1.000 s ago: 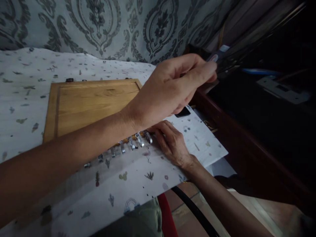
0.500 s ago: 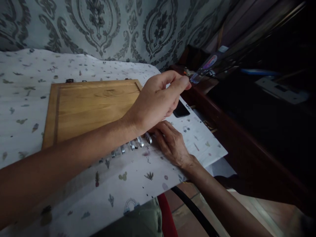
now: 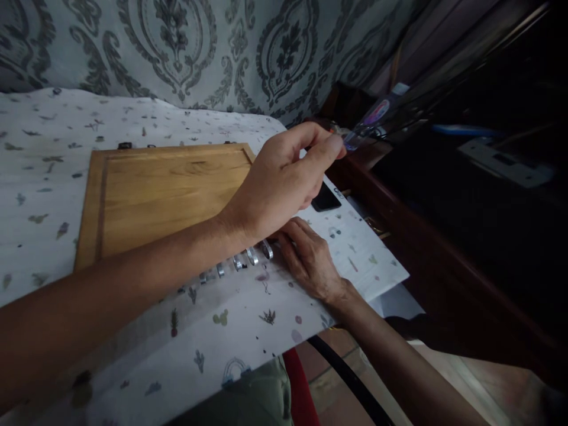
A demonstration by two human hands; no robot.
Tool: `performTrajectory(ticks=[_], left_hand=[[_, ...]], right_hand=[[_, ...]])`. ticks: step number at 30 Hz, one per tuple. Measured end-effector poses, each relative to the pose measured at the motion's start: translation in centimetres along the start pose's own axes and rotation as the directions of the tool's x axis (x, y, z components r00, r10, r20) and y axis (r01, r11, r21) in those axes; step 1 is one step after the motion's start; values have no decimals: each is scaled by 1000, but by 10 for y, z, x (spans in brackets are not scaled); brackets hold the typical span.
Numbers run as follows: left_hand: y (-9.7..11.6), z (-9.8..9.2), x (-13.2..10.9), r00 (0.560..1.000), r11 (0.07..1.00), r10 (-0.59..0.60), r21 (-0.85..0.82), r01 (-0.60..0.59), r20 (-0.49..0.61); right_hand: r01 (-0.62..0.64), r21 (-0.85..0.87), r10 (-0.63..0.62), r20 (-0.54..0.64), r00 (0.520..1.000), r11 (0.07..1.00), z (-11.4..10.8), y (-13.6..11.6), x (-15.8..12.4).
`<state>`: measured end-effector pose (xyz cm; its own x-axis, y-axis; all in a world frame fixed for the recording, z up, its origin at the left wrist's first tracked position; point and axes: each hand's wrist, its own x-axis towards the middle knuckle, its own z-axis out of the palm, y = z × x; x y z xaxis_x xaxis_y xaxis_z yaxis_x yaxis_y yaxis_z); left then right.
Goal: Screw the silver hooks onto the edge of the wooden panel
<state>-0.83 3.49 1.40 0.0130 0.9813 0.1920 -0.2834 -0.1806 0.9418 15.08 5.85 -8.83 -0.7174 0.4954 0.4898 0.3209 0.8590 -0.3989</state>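
My left hand is raised over the right end of a wooden board, thumb and index finger pinched together. Anything between those fingertips is too small to make out. Below it, my right hand lies on the patterned tablecloth, its fingers bent and close together by the board's near right corner. The left hand partly hides the right fingertips, so what they hold cannot be made out. Several silver metal clips stand in a row along the board's near edge, beside the right fingers.
A dark phone lies right of my hands. Beyond it are a clear bottle and an open dark wooden drawer. Small dark pieces sit behind the board. A patterned curtain hangs behind the table.
My left hand has shifted very slightly up and to the right, still pinched. My right hand and the board stay where they were.
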Motion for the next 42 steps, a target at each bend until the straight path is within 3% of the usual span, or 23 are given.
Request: performTrajectory(ticks=[22,26,30,34,39,42], left_hand=[[-2,-1,-1,1000,999,-5,-51,5,-1],[-1,-4,-1,996,998,-37,-51,42,85],[-1,-10,2,985,995,-86,61,78,150],[-1,-11,3,996,993,-45,113,36,80],[-5,-1,-5,1000,999,-20,40,20,-14],[-6,2,-10,996,1000,5,9,-6,85]], right_hand=[[-46,9,46,-1,999,999,1,0,0],[-32,13,32,-16,999,999,3,0,-1],[-83,36,84,-37,996,996,4,0,-3],[-115,46,116,-18,993,992,4,1,-3],[-70,24,71,-33,997,997,5,4,-2],[-39,15,40,-48,998,999,6,6,-2]])
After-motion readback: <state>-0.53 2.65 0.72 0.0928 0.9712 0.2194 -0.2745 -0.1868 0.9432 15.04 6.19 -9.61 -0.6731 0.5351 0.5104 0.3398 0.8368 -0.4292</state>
